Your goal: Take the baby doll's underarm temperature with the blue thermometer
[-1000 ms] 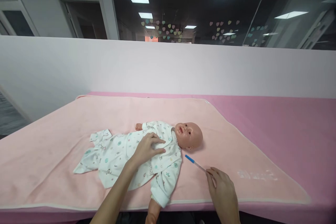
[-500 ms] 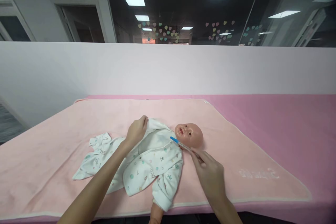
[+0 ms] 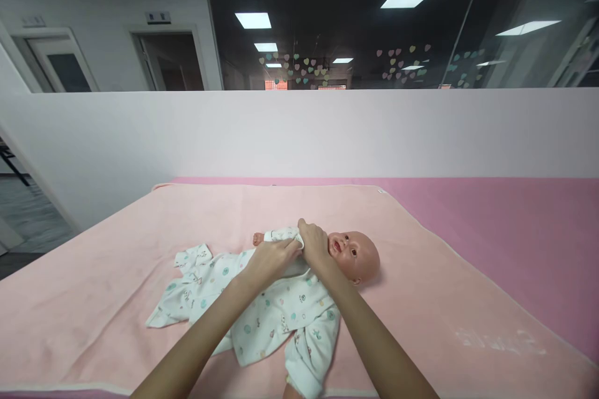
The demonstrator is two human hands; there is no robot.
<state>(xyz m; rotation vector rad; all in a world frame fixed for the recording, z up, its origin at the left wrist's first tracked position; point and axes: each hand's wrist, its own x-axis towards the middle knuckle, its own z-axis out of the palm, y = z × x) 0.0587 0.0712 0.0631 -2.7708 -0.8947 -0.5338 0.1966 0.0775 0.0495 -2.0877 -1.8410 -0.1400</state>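
Observation:
A baby doll (image 3: 355,255) lies on its back, head to the right, in a white patterned baby outfit (image 3: 259,318). Over the doll's upper chest my two hands meet. My left hand (image 3: 276,260) pinches the edge of the outfit near the far shoulder. Beside the doll's chin, my right hand (image 3: 312,242) is closed against the same spot, back of the hand towards me. What its fingers hold is hidden. The blue-tipped stick from earlier does not show. A small doll hand (image 3: 258,239) sticks out of the far sleeve (image 3: 281,234).
A peach blanket (image 3: 435,312) with a pale edge lies beneath the doll, over a pink sheet (image 3: 515,230). Behind rises a white half wall (image 3: 327,134), with a dark window (image 3: 322,31) above it. Doorways (image 3: 173,61) are at the back left.
My right hand has moved left and up from beside the doll's neck to its far shoulder; the blue-tipped stick it held is out of sight. My left hand has shifted right along the outfit.

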